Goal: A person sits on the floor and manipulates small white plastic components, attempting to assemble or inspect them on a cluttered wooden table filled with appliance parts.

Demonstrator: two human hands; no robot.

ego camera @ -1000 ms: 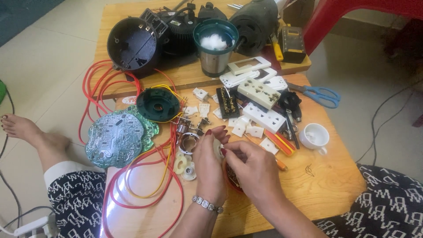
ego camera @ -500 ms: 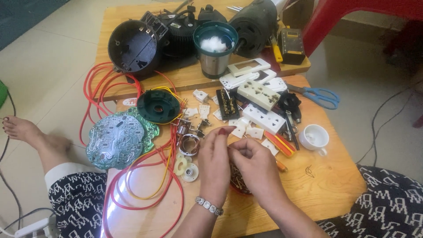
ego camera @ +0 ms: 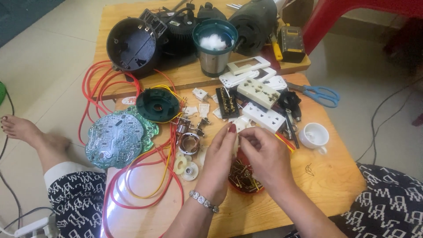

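**Op:** Two hands meet over one small white plastic part [ego camera: 238,142], held just above the worktop [ego camera: 335,176], straight over the dish of brass pins [ego camera: 244,176]. Left hand [ego camera: 219,161]: fingers pinched closed on the part's left side. Right hand [ego camera: 263,155]: fingertips pressed in from the right; whether they hold a pin I cannot tell, too small.

**Obs:** Noted. What lies around it?

**Op:** Just beyond, a white socket plate [ego camera: 264,117] and a black terminal block [ego camera: 228,102]. To the left, a metal ring [ego camera: 189,143], white washers [ego camera: 185,166], loops of red and yellow wire [ego camera: 145,176], a green circuit board [ego camera: 116,140]. To the right, a small white cup [ego camera: 313,135] and blue scissors [ego camera: 320,94].

**Obs:** Advice for the grip?

**Op:** My judgement: I keep the pinch low over the dish so anything dropped lands among the pins, steady the wrists on the worktop edge, and turn the part toward the light before pressing anything in.
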